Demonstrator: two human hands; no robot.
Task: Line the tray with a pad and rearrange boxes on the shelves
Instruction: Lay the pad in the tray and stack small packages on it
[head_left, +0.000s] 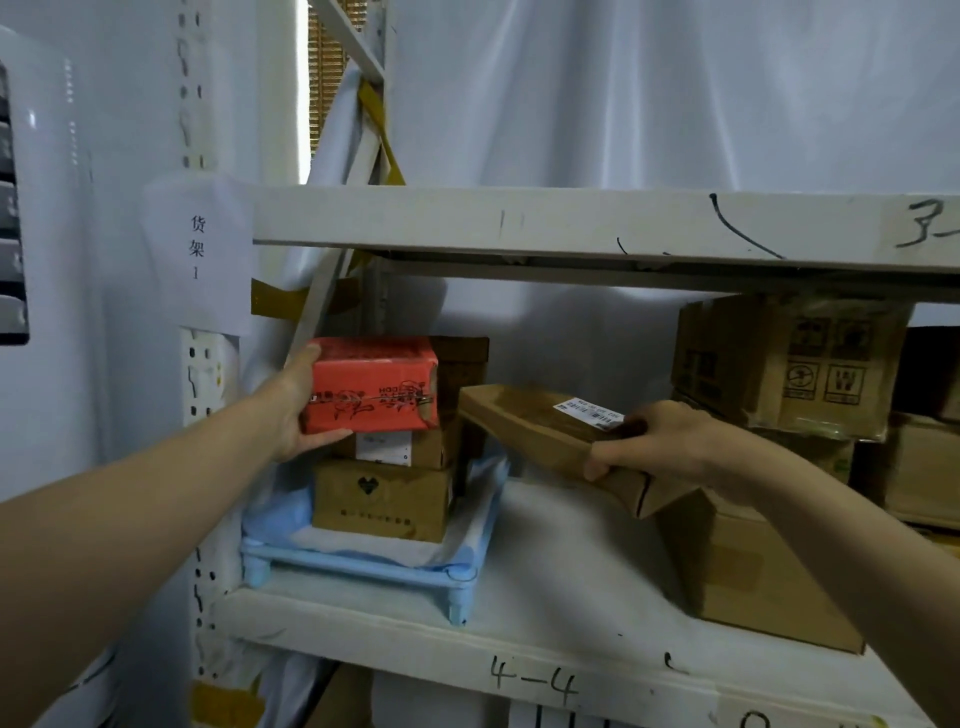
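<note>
- Right hand (670, 447) grips a flat box (550, 436), held tilted above the shelf (467, 639) mid-span.
- Left hand (298, 410) clasps the red box (371, 384) topping a stack in the tray (363, 569), at the shelf's left end.
- Pad (270, 519) already lines the tray; rearranging seems under way.
- Next likely needs the flat box set level somewhere free.

A single head-worn camera looks forward and slightly down, close to the shelf (519, 613), both forearms reaching in from below.
</note>
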